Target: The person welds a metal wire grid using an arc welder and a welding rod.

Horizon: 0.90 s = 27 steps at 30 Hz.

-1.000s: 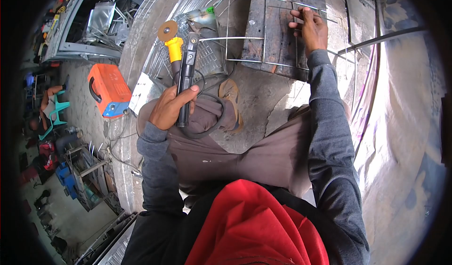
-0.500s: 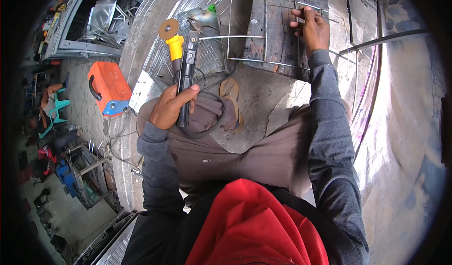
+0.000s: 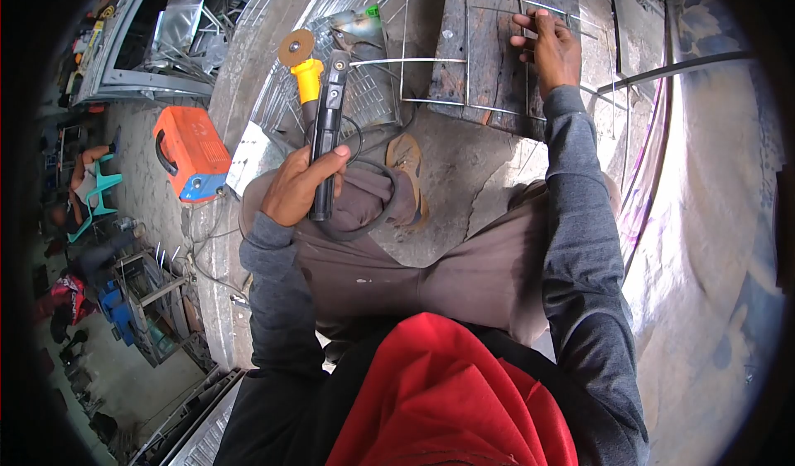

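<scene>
My left hand (image 3: 302, 183) is wrapped round the black handle of a welding electrode holder (image 3: 327, 135), thumb lying across it. A pale welding rod (image 3: 406, 62) reaches right from its head, its far end at a bar of a wire frame (image 3: 467, 43). That frame of thin metal rods lies over a dark, worn wooden board (image 3: 489, 68). At the frame's upper right, my right hand (image 3: 553, 52) has bent fingers at the rods, with the fingertips on its left side. Just left of the holder is a yellow angle grinder (image 3: 306, 77) with a brown disc (image 3: 296, 48).
An orange and blue welding machine (image 3: 197, 155) stands at left. Wire grid and thin rods (image 3: 352, 77) lie behind the grinder. A black cable (image 3: 385, 209) loops over my left leg. Further left, a person sits on a green chair (image 3: 101, 191). A cloth sheet (image 3: 704, 217) hangs at right.
The head of the electrode holder has shifted slightly up and left. My right hand stays at the frame. In the left background, a figure in red and dark clothing has moved.
</scene>
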{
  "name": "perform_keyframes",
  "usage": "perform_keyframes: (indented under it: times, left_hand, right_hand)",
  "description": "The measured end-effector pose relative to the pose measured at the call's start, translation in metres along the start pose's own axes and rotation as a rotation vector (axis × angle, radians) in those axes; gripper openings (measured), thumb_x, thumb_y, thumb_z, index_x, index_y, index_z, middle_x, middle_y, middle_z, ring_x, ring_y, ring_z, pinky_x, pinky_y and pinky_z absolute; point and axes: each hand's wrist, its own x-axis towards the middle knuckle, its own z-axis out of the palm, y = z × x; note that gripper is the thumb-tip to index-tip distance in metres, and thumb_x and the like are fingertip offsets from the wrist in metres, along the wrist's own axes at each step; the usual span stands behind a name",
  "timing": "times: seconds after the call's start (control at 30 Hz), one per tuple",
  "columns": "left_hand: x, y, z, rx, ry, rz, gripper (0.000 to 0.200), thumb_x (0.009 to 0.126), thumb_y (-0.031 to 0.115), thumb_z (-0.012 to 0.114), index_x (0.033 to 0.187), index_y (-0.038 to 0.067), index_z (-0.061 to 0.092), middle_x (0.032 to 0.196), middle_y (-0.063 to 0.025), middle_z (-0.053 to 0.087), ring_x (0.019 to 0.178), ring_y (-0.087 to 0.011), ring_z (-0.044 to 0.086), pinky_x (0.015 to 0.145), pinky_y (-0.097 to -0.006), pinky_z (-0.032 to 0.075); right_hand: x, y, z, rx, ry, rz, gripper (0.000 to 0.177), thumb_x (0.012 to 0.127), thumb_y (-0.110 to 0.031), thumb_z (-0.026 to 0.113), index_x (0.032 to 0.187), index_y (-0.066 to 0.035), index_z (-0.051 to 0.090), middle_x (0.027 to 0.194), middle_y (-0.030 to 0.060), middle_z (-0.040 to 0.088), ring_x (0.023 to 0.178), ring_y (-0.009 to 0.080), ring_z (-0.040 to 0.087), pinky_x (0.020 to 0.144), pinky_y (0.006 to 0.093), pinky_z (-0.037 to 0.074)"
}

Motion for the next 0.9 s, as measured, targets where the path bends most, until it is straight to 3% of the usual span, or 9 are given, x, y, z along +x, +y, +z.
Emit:
perform_keyframes:
  times: [0.47, 0.53, 0.9]
  left_hand:
    - [-0.002, 0.005, 0.002, -0.015, -0.008, 0.001, 0.038, 0.093, 0.040, 0.061, 0.082, 0.004, 0.057, 0.065, -0.0018, 0.054, 0.059, -0.0086, 0.052, 0.056, -0.0239, 0.040]
    - [0.000, 0.002, 0.000, -0.009, -0.024, 0.011, 0.037, 0.095, 0.040, 0.059, 0.085, 0.004, 0.057, 0.065, -0.0022, 0.054, 0.057, -0.0097, 0.053, 0.054, -0.0230, 0.041]
    - [0.002, -0.004, -0.004, -0.012, -0.011, 0.022, 0.035, 0.095, 0.039, 0.059, 0.086, 0.005, 0.058, 0.066, -0.0024, 0.055, 0.059, -0.0095, 0.054, 0.054, -0.0230, 0.042]
  right_hand:
    - [-0.010, -0.003, -0.013, 0.027, -0.010, 0.092, 0.039, 0.100, -0.040, 0.052, 0.113, -0.004, 0.061, 0.106, 0.0090, 0.072, 0.073, 0.0129, 0.066, 0.058, 0.0250, 0.047]
    - [-0.011, -0.001, -0.014, 0.037, -0.015, 0.083, 0.036, 0.101, -0.033, 0.049, 0.107, 0.000, 0.062, 0.098, 0.0092, 0.073, 0.067, 0.0131, 0.068, 0.053, 0.0258, 0.049]
    - [-0.049, -0.026, -0.041, -0.137, 0.001, 0.110, 0.038, 0.099, -0.038, 0.052, 0.103, -0.002, 0.064, 0.091, 0.0076, 0.073, 0.065, 0.0117, 0.066, 0.052, 0.0234, 0.046]
